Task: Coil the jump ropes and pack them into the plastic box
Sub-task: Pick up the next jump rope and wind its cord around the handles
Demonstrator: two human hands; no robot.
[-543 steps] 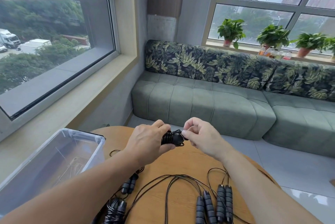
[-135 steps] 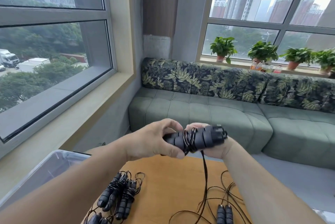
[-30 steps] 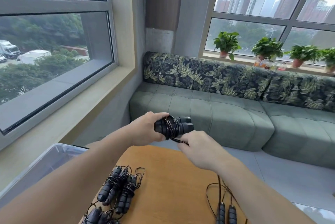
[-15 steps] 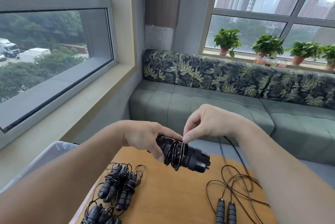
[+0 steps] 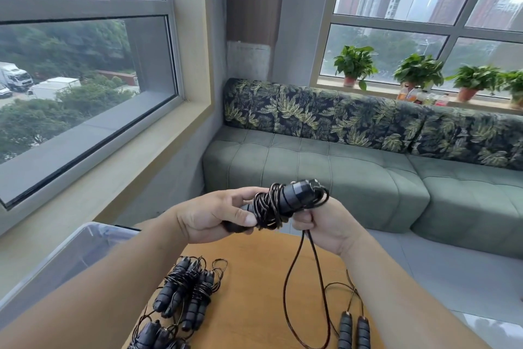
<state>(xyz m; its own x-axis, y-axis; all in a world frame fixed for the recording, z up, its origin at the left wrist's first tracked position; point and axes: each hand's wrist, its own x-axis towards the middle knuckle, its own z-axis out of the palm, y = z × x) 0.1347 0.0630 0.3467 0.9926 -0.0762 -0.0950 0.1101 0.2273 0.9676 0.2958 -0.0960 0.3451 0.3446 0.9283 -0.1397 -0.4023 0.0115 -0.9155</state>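
Note:
My left hand [image 5: 215, 215] grips the black handles of a jump rope [image 5: 285, 201] held above the wooden table [image 5: 254, 278], with cord wound round them. My right hand [image 5: 319, 224] holds the cord just under the handles' right end, and a long loop of cord [image 5: 305, 292] hangs from it down to the table. Coiled jump ropes [image 5: 186, 292] lie in a bundle on the table's left side, with another coiled one [image 5: 158, 337] at the bottom edge. The clear plastic box [image 5: 65, 258] stands at the left, partly hidden by my left arm.
An uncoiled rope's two handles [image 5: 353, 331] lie at the table's near right with loose cord [image 5: 342, 289] around them. A green sofa [image 5: 325, 173] runs behind the table. Potted plants [image 5: 416, 71] stand on the far window sill.
The handles went from tilted down to pointing up and right. My right hand dropped from above the wound cord to below the handles, now holding a hanging loop.

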